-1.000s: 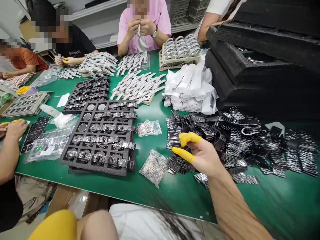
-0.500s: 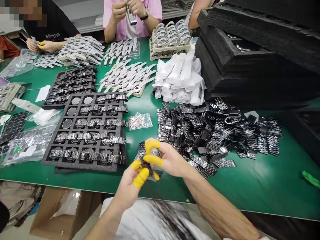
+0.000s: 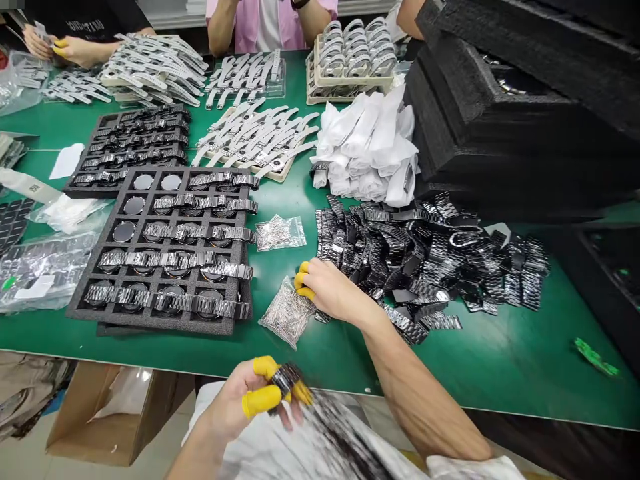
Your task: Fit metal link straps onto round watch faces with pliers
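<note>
Before the worktop's (image 3: 505, 363) near edge, your left hand (image 3: 237, 399) grips a watch bracelet (image 3: 286, 378); your right hand (image 3: 327, 289), closure indeterminate, apparently selects bagged pins (image 3: 286, 312), requiring fine pinching next.

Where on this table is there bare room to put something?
The widest bare patch of the green tabletop lies between the heaped shiny black watch bands and the small bright green object. A narrow strip lies in front of the dark grey foam tray. It is crowded around the right hand, between that heap and the clear bag of silver pins.
</note>
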Available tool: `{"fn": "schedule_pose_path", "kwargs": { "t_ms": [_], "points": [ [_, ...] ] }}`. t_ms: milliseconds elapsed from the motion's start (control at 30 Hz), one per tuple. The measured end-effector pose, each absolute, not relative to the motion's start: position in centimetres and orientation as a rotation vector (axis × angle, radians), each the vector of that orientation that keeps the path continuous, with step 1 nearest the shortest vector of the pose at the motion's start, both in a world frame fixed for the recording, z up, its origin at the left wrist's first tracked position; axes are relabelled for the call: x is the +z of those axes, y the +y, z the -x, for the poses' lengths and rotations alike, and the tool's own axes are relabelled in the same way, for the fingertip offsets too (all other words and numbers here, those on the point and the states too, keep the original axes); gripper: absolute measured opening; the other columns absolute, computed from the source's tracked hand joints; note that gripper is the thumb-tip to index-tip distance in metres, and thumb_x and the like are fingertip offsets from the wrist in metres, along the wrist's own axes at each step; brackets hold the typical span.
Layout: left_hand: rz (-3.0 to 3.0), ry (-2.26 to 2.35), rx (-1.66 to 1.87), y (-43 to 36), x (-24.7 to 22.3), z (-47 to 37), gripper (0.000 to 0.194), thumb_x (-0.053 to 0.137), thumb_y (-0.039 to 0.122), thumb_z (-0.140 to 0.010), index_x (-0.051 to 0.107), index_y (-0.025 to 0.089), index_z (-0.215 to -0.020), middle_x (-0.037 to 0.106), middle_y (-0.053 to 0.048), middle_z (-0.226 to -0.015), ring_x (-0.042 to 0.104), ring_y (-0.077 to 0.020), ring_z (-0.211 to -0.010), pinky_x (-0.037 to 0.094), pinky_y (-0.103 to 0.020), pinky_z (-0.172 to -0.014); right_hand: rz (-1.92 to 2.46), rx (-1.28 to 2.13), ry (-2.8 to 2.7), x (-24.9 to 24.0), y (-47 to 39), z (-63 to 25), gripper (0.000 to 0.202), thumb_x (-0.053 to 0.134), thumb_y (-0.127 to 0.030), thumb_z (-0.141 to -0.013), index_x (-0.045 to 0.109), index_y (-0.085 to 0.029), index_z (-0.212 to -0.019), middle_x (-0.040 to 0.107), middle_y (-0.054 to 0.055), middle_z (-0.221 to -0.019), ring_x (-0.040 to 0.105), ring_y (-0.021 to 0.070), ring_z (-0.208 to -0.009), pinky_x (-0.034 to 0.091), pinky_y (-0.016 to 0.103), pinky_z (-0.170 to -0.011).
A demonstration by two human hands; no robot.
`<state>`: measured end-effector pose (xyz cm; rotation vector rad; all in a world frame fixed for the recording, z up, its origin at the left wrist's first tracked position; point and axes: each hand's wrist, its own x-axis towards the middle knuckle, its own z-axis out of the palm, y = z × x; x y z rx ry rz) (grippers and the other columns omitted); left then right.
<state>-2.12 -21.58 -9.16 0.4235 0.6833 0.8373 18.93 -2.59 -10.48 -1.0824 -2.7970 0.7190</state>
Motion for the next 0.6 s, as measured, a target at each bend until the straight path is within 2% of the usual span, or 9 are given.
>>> {"fn": "schedule_pose_path", "kwargs": {
  "t_ms": [67,133,167,233,367,467,600],
  "points": [
    [-0.385,0.62,0.759,-21.5,-9.2,2.3,0.037,0.079,0.05,-0.09,0.068,0.015,-0.098,0.076,-0.008,-0.069,0.057,-0.0101,-0.036,0.041,-0.017,-0.039,1.04,0.778,-2.784,-10.4,-2.4,-19.2,0.016,0.052,-0.011,-0.103,0.065,-0.018,-0.094,0.065,0.01,-0.099,0.054,0.0269,-0.098,0.04,0.041,-0.087],
    [-0.319,0.595,0.751,-21.4,-9.2,2.4,0.038,0.074,0.048,-0.094,0.067,0.015,-0.112,0.071,-0.002,-0.059,0.044,-0.007,-0.026,0.029,-0.015,-0.031,1.015,0.852,-2.744,-10.2,-2.2,-19.6,0.017,0.052,-0.013,-0.103,0.063,-0.018,-0.091,0.065,0.009,-0.098,0.055,0.0267,-0.097,0.041,0.041,-0.089],
    [-0.302,0.61,0.76,-21.4,-9.2,2.5,0.04,0.072,0.048,-0.095,0.066,0.015,-0.117,0.069,0.0,-0.056,0.04,-0.0066,-0.024,0.028,-0.015,-0.03,1.008,0.881,-2.726,-10.1,-2.1,-19.7,0.017,0.052,-0.014,-0.103,0.062,-0.018,-0.09,0.065,0.009,-0.096,0.055,0.0265,-0.096,0.042,0.041,-0.09],
    [-0.311,0.679,0.798,-21.3,-9.0,2.6,0.039,0.071,0.05,-0.096,0.067,0.015,-0.114,0.068,0.0,-0.055,0.043,-0.0069,-0.027,0.03,-0.014,-0.031,1.001,0.921,-2.698,-9.9,-2.0,-19.9,0.015,0.053,-0.013,-0.1,0.06,-0.019,-0.088,0.064,0.009,-0.094,0.055,0.0261,-0.095,0.044,0.042,-0.091],
    [-0.397,0.831,0.873,-20.8,-8.5,2.7,0.037,0.077,0.051,-0.091,0.067,0.016,-0.093,0.074,-0.005,-0.066,0.065,-0.0137,-0.046,0.045,-0.019,-0.043,1.006,0.943,-2.702,-9.5,-2.1,-19.7,0.01,0.057,-0.012,-0.093,0.057,-0.019,-0.086,0.064,0.009,-0.093,0.056,0.0268,-0.094,0.045,0.045,-0.093],
    [-0.446,0.908,0.875,-20.3,-8.0,2.6,0.036,0.074,0.051,-0.094,0.068,0.015,-0.094,0.072,-0.005,-0.062,0.063,-0.0136,-0.046,0.047,-0.021,-0.048,1.009,0.941,-2.722,-9.4,-2.2,-19.5,0.012,0.057,-0.01,-0.091,0.055,-0.02,-0.085,0.063,0.008,-0.091,0.056,0.0263,-0.093,0.044,0.044,-0.093],
    [-0.419,0.944,0.898,-19.9,-7.6,2.3,0.039,0.076,0.053,-0.091,0.064,0.016,-0.09,0.07,-0.003,-0.061,0.061,-0.0135,-0.043,0.042,-0.021,-0.046,0.985,0.953,-2.704,-9.5,-2.0,-19.8,0.013,0.055,-0.01,-0.091,0.055,-0.021,-0.084,0.062,0.007,-0.089,0.056,0.0258,-0.092,0.045,0.045,-0.094]
  ]
}}
